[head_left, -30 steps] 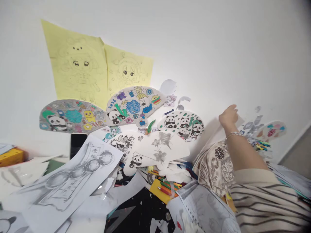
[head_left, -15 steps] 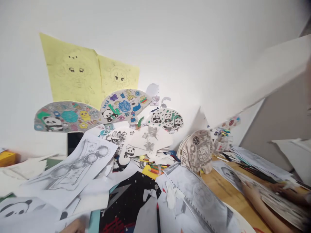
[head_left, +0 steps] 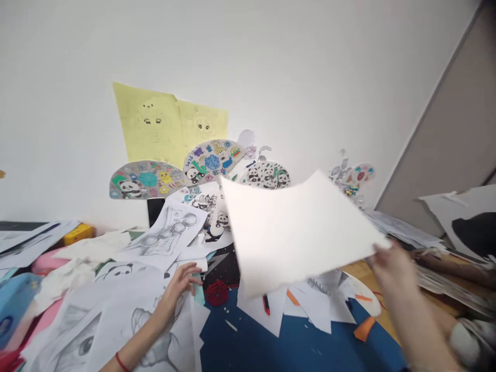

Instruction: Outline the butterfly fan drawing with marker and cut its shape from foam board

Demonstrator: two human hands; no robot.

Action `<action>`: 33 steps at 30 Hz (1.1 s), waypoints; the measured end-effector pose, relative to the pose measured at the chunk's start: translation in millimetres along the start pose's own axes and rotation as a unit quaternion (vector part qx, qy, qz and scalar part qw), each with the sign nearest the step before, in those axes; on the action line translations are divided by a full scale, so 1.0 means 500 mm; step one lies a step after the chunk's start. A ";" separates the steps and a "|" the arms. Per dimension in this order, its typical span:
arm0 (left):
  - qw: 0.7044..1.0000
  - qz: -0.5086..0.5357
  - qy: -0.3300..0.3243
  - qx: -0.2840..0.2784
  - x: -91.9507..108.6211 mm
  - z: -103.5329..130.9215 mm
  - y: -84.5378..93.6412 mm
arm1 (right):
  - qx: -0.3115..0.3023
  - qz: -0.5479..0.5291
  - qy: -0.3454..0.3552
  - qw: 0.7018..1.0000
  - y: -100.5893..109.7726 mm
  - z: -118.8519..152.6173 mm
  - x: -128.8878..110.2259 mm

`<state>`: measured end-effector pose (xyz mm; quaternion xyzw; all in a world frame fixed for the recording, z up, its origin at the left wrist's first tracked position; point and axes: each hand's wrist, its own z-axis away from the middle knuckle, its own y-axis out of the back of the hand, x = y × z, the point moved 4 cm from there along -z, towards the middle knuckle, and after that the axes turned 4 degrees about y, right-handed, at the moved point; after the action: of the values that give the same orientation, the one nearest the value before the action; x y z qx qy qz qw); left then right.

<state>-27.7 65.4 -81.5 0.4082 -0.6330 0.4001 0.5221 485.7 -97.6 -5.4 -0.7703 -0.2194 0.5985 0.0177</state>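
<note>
My right hand pinches the lower right corner of a blank white sheet of paper. Held in the air over the desk, the sheet hides part of the papers and fans behind it. My left hand, a red string on its wrist, hovers over pencil drawings with fingers apart and nothing in them. Below the sheet's lower edge are a red-and-black utility knife, white paper pieces and a blue surface. A red cut-paper piece lies right of my left hand.
Decorated panda fans and yellow drawings stand against the wall. At left are a blue packet and a yellow box. Another person's arm rests at right. Orange scraps lie nearby.
The white sheet has come down from the upper right to the middle, in my right hand. My left hand has risen further into view. The camera view has shifted.
</note>
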 end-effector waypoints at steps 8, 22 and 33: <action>0.985 0.005 0.141 0.099 0.055 0.110 0.035 | -0.113 -0.071 -0.211 0.968 0.009 0.371 0.233; 0.931 0.035 0.256 0.259 -0.069 0.189 0.214 | -0.329 0.321 0.094 0.883 -0.427 0.154 0.224; 0.954 0.076 0.183 0.224 -0.104 0.162 0.227 | -0.274 0.439 0.073 0.853 -0.702 0.222 0.323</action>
<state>-154.4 34.2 -152.9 0.3854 -0.4498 0.6378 0.4924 301.8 251.1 -82.5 -0.8017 -0.0115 0.4015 -0.4426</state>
